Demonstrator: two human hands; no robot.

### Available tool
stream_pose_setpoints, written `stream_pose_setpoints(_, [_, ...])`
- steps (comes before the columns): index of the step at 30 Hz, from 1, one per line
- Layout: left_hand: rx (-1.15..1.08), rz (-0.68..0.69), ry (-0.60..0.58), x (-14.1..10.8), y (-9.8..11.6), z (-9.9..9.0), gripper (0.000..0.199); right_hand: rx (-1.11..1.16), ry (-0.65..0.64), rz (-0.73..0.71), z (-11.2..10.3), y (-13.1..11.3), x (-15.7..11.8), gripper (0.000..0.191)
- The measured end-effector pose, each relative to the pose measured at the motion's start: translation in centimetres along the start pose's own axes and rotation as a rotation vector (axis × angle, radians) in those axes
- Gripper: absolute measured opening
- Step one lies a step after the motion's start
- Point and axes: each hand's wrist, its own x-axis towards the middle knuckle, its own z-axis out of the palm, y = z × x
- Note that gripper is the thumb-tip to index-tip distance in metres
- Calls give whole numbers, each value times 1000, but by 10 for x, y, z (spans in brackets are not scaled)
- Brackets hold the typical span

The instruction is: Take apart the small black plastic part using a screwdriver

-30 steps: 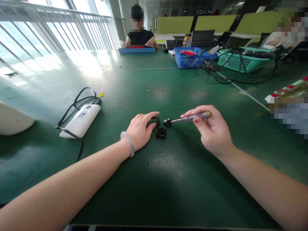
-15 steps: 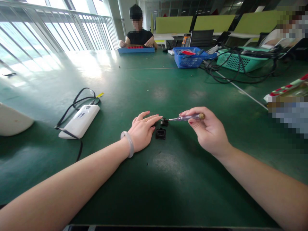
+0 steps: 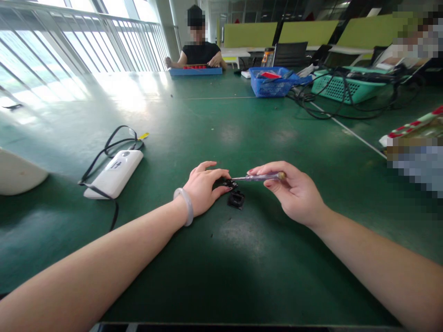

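Between the thumb and index finger of my left hand (image 3: 205, 186) is a small black part (image 3: 230, 184), pinched on the green tabletop and partly covered by the fingers. My right hand (image 3: 294, 191) grips a screwdriver (image 3: 265, 177) with a clear purplish handle, held nearly level. Its thin metal tip points left and meets the black part, or lies right beside it. Just in front of that part, a second black piece (image 3: 236, 199), squarish with a raised frame, rests slightly turned on the table. A pale bangle (image 3: 187, 205) circles my left wrist.
A white power bank (image 3: 116, 175) with a black cable lies on the left, near a white rounded object (image 3: 19, 173). Farther back stand a blue basket (image 3: 272, 87) and a green basket (image 3: 346, 90) with tangled cables. Across the table, a person (image 3: 200, 53) sits behind a blue tray (image 3: 195, 72).
My left thumb and index finger have closed on the small black part. The screwdriver and my right hand moved slightly left and nearer to me. The framed black piece shifted nearer and turned.
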Motion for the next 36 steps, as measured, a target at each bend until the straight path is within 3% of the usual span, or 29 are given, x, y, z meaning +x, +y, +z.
stream_pose_setpoints(5, [-34, 20, 101, -1, -1, -1, 15, 54, 87, 12, 0, 0, -1, 13])
stream_pose_setpoints(9, [-94, 138, 190, -4, -1, -4, 16, 113, 135, 30, 1, 1, -1, 12])
stream_pose_setpoints(14, [-133, 298, 120, -9, 3, -6, 14, 113, 136, 30, 1, 1, -1, 12])
stream_pose_setpoints(21, [-126, 257, 81, -7, 3, -5, 16, 84, 127, 43, 0, 0, -1, 12])
stream_pose_setpoints(31, [-112, 327, 60, -9, 4, -1, 19, 49, 107, 51, 0, 1, -1, 12])
stream_pose_setpoints(36, [-45, 226, 88, -9, 6, -4, 21, 36, 91, 53, 0, 2, -2, 12])
